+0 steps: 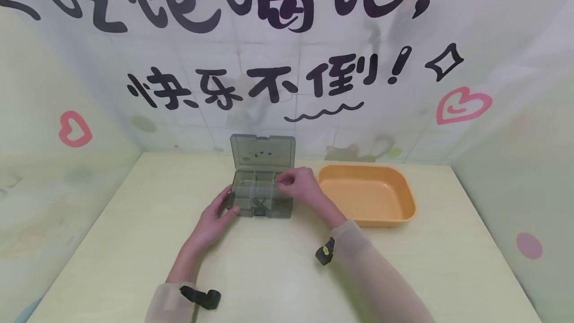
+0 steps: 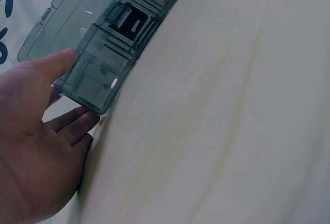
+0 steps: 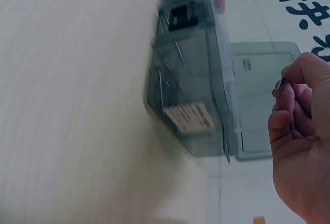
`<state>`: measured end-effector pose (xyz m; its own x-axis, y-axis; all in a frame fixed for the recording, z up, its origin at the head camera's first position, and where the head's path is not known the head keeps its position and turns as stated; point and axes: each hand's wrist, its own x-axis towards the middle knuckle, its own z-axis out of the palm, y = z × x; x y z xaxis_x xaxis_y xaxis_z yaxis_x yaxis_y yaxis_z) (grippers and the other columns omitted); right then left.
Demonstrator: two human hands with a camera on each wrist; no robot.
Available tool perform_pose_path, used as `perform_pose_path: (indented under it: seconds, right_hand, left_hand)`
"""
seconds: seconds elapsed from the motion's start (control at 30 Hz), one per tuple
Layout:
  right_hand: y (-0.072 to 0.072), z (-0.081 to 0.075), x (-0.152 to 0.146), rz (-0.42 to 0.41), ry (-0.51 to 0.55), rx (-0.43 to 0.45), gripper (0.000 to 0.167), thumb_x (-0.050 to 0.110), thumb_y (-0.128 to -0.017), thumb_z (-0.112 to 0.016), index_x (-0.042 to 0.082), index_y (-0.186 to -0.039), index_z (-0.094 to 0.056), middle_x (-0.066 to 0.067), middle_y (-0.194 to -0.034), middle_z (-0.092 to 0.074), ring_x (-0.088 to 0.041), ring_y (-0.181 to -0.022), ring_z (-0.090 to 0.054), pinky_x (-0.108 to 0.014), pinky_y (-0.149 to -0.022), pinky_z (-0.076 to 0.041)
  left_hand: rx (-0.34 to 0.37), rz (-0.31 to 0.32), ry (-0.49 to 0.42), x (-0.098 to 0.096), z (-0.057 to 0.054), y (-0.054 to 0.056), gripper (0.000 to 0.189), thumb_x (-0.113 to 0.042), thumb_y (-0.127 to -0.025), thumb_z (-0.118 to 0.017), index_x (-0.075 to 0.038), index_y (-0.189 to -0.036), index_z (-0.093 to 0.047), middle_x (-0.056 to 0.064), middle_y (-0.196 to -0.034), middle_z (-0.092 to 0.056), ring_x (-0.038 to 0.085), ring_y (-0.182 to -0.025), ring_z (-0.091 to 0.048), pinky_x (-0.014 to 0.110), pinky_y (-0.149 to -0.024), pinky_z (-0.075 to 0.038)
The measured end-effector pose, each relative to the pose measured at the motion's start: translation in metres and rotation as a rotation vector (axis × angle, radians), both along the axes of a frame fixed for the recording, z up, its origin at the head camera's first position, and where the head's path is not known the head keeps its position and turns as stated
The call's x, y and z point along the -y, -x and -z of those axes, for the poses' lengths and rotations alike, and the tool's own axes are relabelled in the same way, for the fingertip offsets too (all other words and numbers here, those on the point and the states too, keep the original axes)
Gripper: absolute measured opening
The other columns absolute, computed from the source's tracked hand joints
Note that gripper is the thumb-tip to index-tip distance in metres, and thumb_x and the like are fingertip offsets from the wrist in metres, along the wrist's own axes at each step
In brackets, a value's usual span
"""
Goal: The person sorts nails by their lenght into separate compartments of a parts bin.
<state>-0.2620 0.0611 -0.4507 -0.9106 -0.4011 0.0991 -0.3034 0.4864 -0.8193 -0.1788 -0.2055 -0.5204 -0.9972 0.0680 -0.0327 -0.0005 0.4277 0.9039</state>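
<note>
A translucent grey compartment box (image 1: 281,209) stands on the table with its lid (image 1: 262,143) raised at the back. My left hand (image 1: 215,219) grips its left end, thumb at the front corner and fingers round the side. Over the right-hand compartments, my right hand (image 1: 306,188) pinches a small dark piece with a round brass-coloured end (image 3: 278,90) between thumb and fingers. Its exact kind is too small to tell. Small dark items (image 1: 259,203) lie in the middle front compartment, near the black latch (image 2: 130,21). A printed label (image 3: 190,117) shows on the box's right end.
Just right of the box sits an orange tray (image 1: 381,223), partly behind my right forearm. The pale table (image 1: 269,273) ends at a back wall (image 1: 197,128) with large black writing, and side walls rise at left and right.
</note>
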Motion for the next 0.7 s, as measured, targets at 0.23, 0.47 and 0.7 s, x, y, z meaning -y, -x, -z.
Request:
perform_pose_path:
  seconds: [0.23,0.47,0.7]
  right_hand:
    - [-0.007,0.007,0.024,-0.011,0.004,0.042,0.012,0.003,-0.088,-0.076,-0.001,-0.1,-0.077,-0.005,-0.088,-0.072,-0.015,-0.08,-0.065,-0.023,-0.07,-0.059]
    - [-0.01,0.01,0.035,-0.023,0.032,0.022,0.013,0.002,-0.089,-0.075,-0.002,-0.101,-0.077,-0.009,-0.09,-0.075,-0.016,-0.08,-0.068,-0.021,-0.071,-0.059]
    - [-0.011,0.015,0.042,-0.014,0.032,-0.001,0.01,0.002,-0.09,-0.075,0.001,-0.099,-0.078,-0.007,-0.089,-0.075,-0.012,-0.077,-0.066,-0.02,-0.069,-0.058]
  left_hand:
    - [-0.013,0.003,-0.008,0.002,0.001,-0.002,0.073,-0.036,-0.105,-0.061,-0.015,-0.164,-0.024,0.024,-0.164,-0.026,0.043,-0.15,-0.027,0.053,-0.123,-0.022]
    - [-0.015,-0.001,-0.01,0.001,-0.001,-0.001,0.072,-0.032,-0.105,-0.061,-0.014,-0.164,-0.024,0.024,-0.164,-0.026,0.043,-0.149,-0.028,0.053,-0.123,-0.023]
    - [-0.018,-0.003,-0.013,0.001,0.0,-0.001,0.072,-0.032,-0.105,-0.061,-0.014,-0.164,-0.024,0.024,-0.164,-0.027,0.042,-0.149,-0.029,0.053,-0.123,-0.023]
